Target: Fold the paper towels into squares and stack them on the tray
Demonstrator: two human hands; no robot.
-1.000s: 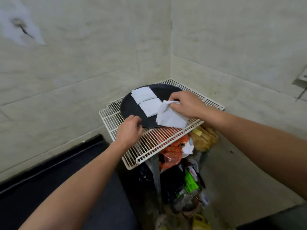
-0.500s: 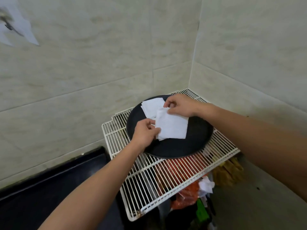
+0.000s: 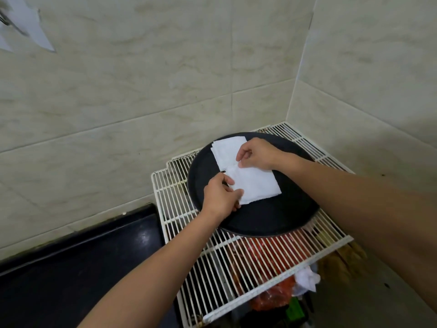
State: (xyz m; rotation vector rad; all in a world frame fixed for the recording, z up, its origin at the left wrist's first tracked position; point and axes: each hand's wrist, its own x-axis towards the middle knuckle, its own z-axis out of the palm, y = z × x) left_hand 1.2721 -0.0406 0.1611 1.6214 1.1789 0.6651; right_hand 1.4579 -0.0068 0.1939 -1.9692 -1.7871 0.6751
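A round black tray [image 3: 267, 221] lies on a white wire rack. On its far left part sits a folded white paper towel [image 3: 225, 149]. In front of it lies a second white paper towel [image 3: 256, 184], folded flat. My left hand [image 3: 221, 197] pinches that towel's near left corner. My right hand [image 3: 256, 153] pinches its far edge, fingers curled over the paper. Part of the far towel is hidden by my right hand.
The wire rack [image 3: 212, 268] sits in a tiled wall corner. Under it lie orange bags [image 3: 272, 299], a crumpled white tissue [image 3: 306, 278] and other packets. A black counter [image 3: 71, 268] runs to the left.
The towel in my right hand came over the tray and now lies flat on it. My left hand left the tray's rim and took the towel's near corner.
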